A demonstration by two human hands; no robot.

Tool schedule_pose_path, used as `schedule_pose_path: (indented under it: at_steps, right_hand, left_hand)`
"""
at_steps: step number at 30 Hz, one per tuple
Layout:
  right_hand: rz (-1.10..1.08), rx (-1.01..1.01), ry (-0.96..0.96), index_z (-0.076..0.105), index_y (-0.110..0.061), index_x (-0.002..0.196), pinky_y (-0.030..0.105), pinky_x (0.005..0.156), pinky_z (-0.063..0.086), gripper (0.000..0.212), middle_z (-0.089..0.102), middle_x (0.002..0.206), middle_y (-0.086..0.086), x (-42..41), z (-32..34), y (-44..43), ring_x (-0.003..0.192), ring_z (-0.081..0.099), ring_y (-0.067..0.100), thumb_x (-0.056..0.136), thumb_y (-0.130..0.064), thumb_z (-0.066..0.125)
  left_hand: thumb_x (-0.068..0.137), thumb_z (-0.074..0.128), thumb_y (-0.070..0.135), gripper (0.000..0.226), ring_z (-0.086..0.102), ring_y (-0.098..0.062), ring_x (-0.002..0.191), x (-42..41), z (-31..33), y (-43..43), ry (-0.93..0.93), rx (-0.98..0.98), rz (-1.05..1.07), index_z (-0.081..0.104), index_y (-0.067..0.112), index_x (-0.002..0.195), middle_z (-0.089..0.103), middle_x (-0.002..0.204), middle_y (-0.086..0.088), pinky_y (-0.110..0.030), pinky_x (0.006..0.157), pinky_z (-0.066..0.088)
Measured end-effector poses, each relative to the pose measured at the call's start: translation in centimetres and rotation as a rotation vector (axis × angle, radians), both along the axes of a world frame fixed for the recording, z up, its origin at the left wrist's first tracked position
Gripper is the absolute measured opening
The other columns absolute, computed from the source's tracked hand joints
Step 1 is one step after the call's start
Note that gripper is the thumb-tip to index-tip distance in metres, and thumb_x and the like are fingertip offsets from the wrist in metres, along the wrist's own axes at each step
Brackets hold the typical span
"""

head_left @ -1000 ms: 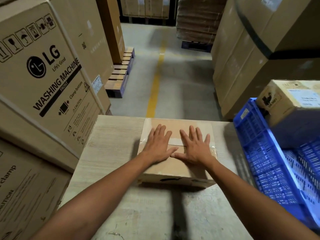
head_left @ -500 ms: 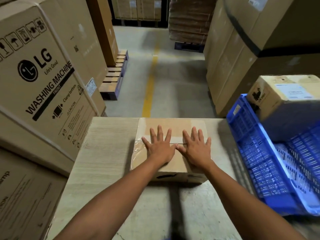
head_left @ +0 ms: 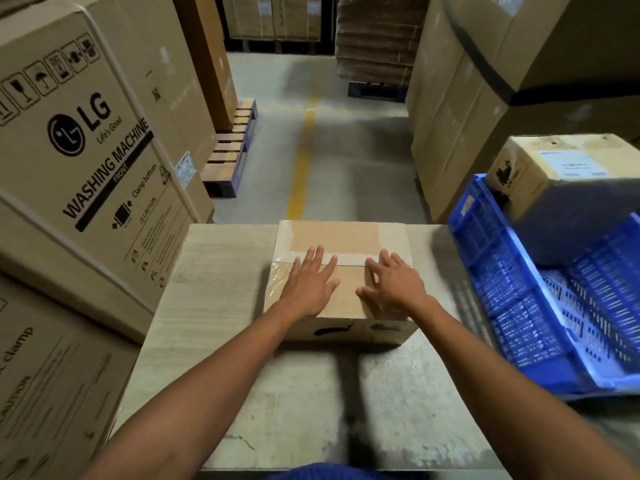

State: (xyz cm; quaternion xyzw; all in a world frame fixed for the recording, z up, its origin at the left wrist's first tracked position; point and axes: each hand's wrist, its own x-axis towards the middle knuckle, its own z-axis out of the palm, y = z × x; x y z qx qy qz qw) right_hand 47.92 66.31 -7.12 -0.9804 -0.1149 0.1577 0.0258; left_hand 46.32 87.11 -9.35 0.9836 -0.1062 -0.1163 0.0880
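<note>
A small taped cardboard box [head_left: 341, 237] sits on a pale wooden table [head_left: 221, 271], near its far edge. My left hand [head_left: 310, 284] lies flat on the box's top, left of the tape seam, fingers straight and spread. My right hand [head_left: 393, 284] lies flat on the top to the right, fingers straight. A gap of bare cardboard separates the two hands. Both forearms reach in from the bottom of the view.
A blue plastic crate [head_left: 512, 306] stands tilted at the table's right with a labelled carton [head_left: 561, 168] resting in it. Big washing-machine cartons [head_left: 79, 161] wall the left side. Stacked cartons [head_left: 485, 98] stand right; a wooden pallet [head_left: 232, 150] and a yellow floor line [head_left: 299, 168] lie ahead.
My hands have slid apart on the box's top; their thumbs touched before and now a gap lies between them. The box has not moved on the table.
</note>
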Motion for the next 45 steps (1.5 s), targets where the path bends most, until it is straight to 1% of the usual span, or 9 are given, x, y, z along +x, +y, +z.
schedule_pose_path:
  at_steps: [6, 12, 18, 22, 26, 31, 34, 38, 45]
  right_hand:
    - [-0.031, -0.006, -0.013, -0.006, -0.032, 0.161, 0.063, 0.12, 0.0, 0.079, -0.018, 0.167, 0.009, -2.9, -1.9, -0.1, 0.154, -0.016, 0.033, 0.097, -0.074, 0.014]
    - [-0.085, 0.112, -0.008, 0.017, -0.036, 0.159, 0.067, 0.11, 0.027, 0.081, 0.0, 0.17, 0.0, -3.9, -0.4, -0.3, 0.155, 0.0, 0.028, 0.092, -0.077, 0.038]
    - [-0.171, 0.15, -0.106, 0.043, -0.037, 0.144, 0.056, 0.095, 0.045, 0.063, 0.032, 0.153, -0.003, -7.9, 0.0, 0.0, 0.141, 0.024, 0.023, 0.091, -0.069, 0.05]
    - [-0.197, 0.107, -0.208, 0.047, -0.037, 0.132, 0.049, 0.086, 0.046, 0.051, 0.038, 0.141, -0.003, -11.1, -1.2, 0.5, 0.129, 0.033, 0.024, 0.091, -0.067, 0.048]
    - [-0.237, 0.136, -0.295, 0.05, -0.033, 0.121, 0.054, 0.096, 0.039, 0.05, 0.039, 0.137, 0.004, -10.5, -1.7, 1.1, 0.126, 0.034, 0.029, 0.088, -0.07, 0.046]
    - [-0.351, 0.281, -0.223, 0.044, -0.028, 0.128, 0.062, 0.113, 0.023, 0.057, 0.011, 0.164, 0.017, -6.6, -2.1, 1.2, 0.149, 0.009, 0.041, 0.089, -0.07, 0.047]
    - [-0.544, 0.38, -0.174, 0.042, -0.022, 0.14, 0.062, 0.108, 0.03, 0.068, 0.014, 0.164, 0.02, -4.0, -1.6, 1.6, 0.143, 0.024, 0.047, 0.091, -0.069, 0.051]
    - [-0.724, 0.555, -0.149, 0.034, -0.031, 0.154, 0.058, 0.106, 0.034, 0.075, 0.031, 0.157, 0.014, -2.0, -0.4, 1.2, 0.136, 0.035, 0.044, 0.091, -0.059, 0.062]
    - [-0.838, 0.713, -0.394, 0.053, -0.033, 0.139, 0.053, 0.103, 0.035, 0.058, 0.036, 0.139, 0.008, -1.1, 3.8, 0.6, 0.126, 0.039, 0.032, 0.089, -0.062, 0.061]
  left_hand:
    - [0.094, 0.01, 0.075, 0.073, -0.024, -0.034, 0.15, -1.6, -0.1, 0.8, 0.016, 0.091, 0.092, -0.01, 0.043, 0.156, -0.025, 0.164, 0.001, -0.066, 0.116, -0.012]
    - [0.08, 0.011, 0.091, 0.089, -0.018, -0.045, 0.149, -2.6, 0.6, 0.7, 0.049, 0.092, 0.217, -0.009, 0.048, 0.155, -0.021, 0.166, -0.001, -0.076, 0.11, -0.004]
    - [0.086, 0.019, 0.084, 0.085, 0.016, -0.036, 0.148, -6.8, 1.1, 1.9, -0.052, 0.158, 0.16, 0.009, 0.04, 0.158, 0.004, 0.168, 0.0, -0.06, 0.111, 0.026]
    - [0.085, 0.009, 0.079, 0.085, 0.033, -0.03, 0.134, -10.0, 0.5, 3.0, -0.165, 0.173, 0.154, 0.028, 0.036, 0.155, 0.025, 0.162, -0.002, -0.05, 0.101, 0.036]
    - [0.094, 0.036, 0.069, 0.072, 0.026, -0.032, 0.133, -9.3, -0.1, 3.5, -0.171, 0.0, 0.276, 0.036, 0.026, 0.151, 0.026, 0.156, -0.01, -0.05, 0.105, 0.035]
    - [0.098, 0.05, 0.053, 0.076, 0.019, -0.034, 0.147, -4.9, 0.6, 4.0, -0.045, -0.411, 0.543, 0.018, 0.019, 0.158, 0.014, 0.164, -0.014, -0.049, 0.114, 0.029]
    - [0.099, 0.05, 0.053, 0.076, 0.031, -0.033, 0.145, -2.1, 1.4, 4.2, 0.031, -0.621, 0.691, 0.015, 0.023, 0.16, 0.027, 0.161, -0.013, -0.042, 0.113, 0.03]
    - [0.097, 0.046, 0.06, 0.07, 0.038, -0.031, 0.141, -0.6, 2.7, 3.6, 0.027, -0.652, 0.765, 0.025, 0.03, 0.157, 0.038, 0.156, -0.011, -0.04, 0.109, 0.034]
    - [0.097, 0.047, 0.061, 0.054, 0.058, -0.033, 0.113, 0.4, 6.9, 2.6, -0.196, -0.722, 0.804, 0.048, 0.032, 0.142, 0.042, 0.136, -0.007, -0.037, 0.094, 0.045]
